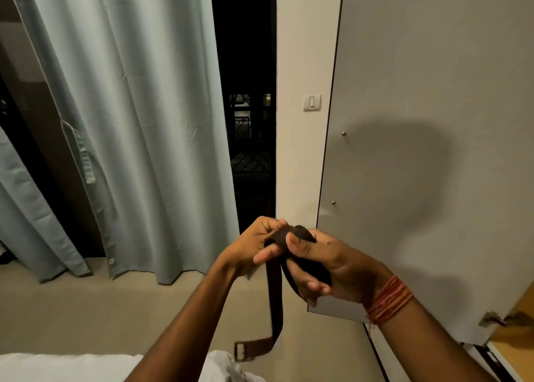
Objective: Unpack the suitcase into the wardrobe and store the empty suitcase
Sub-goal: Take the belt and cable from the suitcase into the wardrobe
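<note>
I hold a dark brown leather belt (275, 295) in front of me with both hands. My right hand (320, 263) grips a rolled part of the belt, thumb pressed on top. My left hand (257, 245) pinches the strap just beside the roll. The loose end hangs down and curls to the left, ending in a metal buckle (241, 350) near the floor. The open wardrobe door (427, 150), grey with small screws, stands directly to the right of my hands. No suitcase is in view.
Pale blue curtains (130, 121) hang at the left, with a dark window gap (248, 121) beside them. A light switch (312, 101) sits on the white wall strip. White bedding (72, 367) lies at the bottom left. Beige floor (115, 309) stretches below the curtains.
</note>
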{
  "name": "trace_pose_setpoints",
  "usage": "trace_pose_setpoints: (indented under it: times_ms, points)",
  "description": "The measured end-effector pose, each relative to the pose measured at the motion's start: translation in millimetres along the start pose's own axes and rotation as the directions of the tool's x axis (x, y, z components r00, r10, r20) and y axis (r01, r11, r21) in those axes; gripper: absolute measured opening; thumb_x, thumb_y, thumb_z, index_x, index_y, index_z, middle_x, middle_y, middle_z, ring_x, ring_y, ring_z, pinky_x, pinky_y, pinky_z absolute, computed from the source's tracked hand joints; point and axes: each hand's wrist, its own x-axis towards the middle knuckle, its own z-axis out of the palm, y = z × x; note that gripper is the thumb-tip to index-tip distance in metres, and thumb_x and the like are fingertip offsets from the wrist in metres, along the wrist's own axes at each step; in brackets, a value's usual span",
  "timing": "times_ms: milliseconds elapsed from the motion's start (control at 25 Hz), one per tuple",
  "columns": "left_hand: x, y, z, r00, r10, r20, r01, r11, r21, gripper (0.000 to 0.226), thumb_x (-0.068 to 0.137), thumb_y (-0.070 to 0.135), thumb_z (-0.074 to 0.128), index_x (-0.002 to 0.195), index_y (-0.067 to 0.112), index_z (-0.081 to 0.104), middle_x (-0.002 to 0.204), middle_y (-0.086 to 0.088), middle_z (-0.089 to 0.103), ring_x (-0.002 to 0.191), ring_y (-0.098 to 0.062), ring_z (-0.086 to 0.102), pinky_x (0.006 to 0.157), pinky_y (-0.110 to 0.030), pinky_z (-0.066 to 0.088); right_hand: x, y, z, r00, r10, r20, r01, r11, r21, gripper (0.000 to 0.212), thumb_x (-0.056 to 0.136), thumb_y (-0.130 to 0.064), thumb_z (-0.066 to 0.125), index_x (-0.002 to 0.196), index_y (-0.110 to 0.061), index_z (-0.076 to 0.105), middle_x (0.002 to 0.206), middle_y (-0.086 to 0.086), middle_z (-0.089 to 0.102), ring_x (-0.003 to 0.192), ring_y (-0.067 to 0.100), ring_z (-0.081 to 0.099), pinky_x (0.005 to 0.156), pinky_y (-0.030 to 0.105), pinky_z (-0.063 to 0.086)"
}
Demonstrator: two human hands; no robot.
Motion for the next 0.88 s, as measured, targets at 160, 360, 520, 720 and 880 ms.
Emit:
trace_pose_setpoints:
  times_ms: [160, 360, 520, 720, 880]
  points:
    - [-7, 3, 21, 0.988, -0.126, -0.09, 0.09, 0.941, -0.326, 0.047, 0.103, 0.042, 0.021, 0.094, 0.019, 0.061, 0.055, 0.006, 0.058, 0.052, -0.01, 0.061, 0.059, -0.028, 0.056, 8, -10, 6, 0.925, -0.215, -0.312, 0.281, 0.942, 0.185, 0.036, 0.091, -0.032, 0.045, 0.105, -0.008, 0.067, 0.077, 0.01, 0.071, 0.054, 0.017, 0.066, 0.047, 0.028, 0.053]
    - [-21, -14, 25, 0.98, -0.198, 0.021, 0.199, 0.978, -0.063, 0.036, 0.095, 0.042, 0.042, 0.101, 0.01, 0.06, 0.079, -0.006, 0.067, 0.067, -0.019, 0.065, 0.068, -0.028, 0.053, 18, -11, -1, 0.769, -0.376, -0.517, 0.481, 0.873, 0.079, 0.045, 0.093, -0.033, 0.04, 0.13, -0.012, 0.051, 0.106, 0.009, 0.072, 0.089, 0.024, 0.071, 0.074, 0.032, 0.058]
    - [-38, -28, 31, 0.973, -0.231, 0.02, 0.231, 0.973, 0.001, 0.021, 0.091, 0.031, 0.059, 0.097, 0.011, 0.059, 0.064, 0.002, 0.057, 0.058, -0.013, 0.057, 0.065, -0.03, 0.052, 22, -3, -13, 0.598, -0.551, -0.582, 0.373, 0.834, -0.407, 0.047, 0.094, -0.031, 0.043, 0.14, -0.019, 0.038, 0.115, -0.001, 0.068, 0.105, 0.015, 0.066, 0.088, 0.02, 0.051]
    - [-27, -9, 25, 0.981, -0.172, -0.085, 0.188, 0.77, 0.61, 0.017, 0.084, 0.019, 0.069, 0.078, 0.022, 0.053, 0.064, 0.011, 0.049, 0.056, -0.005, 0.05, 0.054, -0.011, 0.04, 15, 29, -10, 0.859, -0.365, -0.36, -0.422, -0.104, -0.901, 0.044, 0.1, -0.046, 0.027, 0.125, -0.019, 0.051, 0.094, 0.003, 0.065, 0.083, 0.018, 0.065, 0.074, 0.029, 0.054]
    - [-15, 4, 11, 0.997, -0.039, -0.059, 0.071, 0.487, 0.871, 0.008, 0.086, 0.013, 0.062, 0.088, 0.017, 0.068, 0.081, 0.001, 0.064, 0.07, -0.011, 0.058, 0.057, -0.017, 0.04, 5, 28, -19, 0.838, -0.206, -0.505, -0.526, -0.064, -0.848, 0.064, 0.088, -0.071, 0.014, 0.082, -0.018, 0.05, 0.074, 0.002, 0.056, 0.067, 0.017, 0.055, 0.066, 0.033, 0.047]
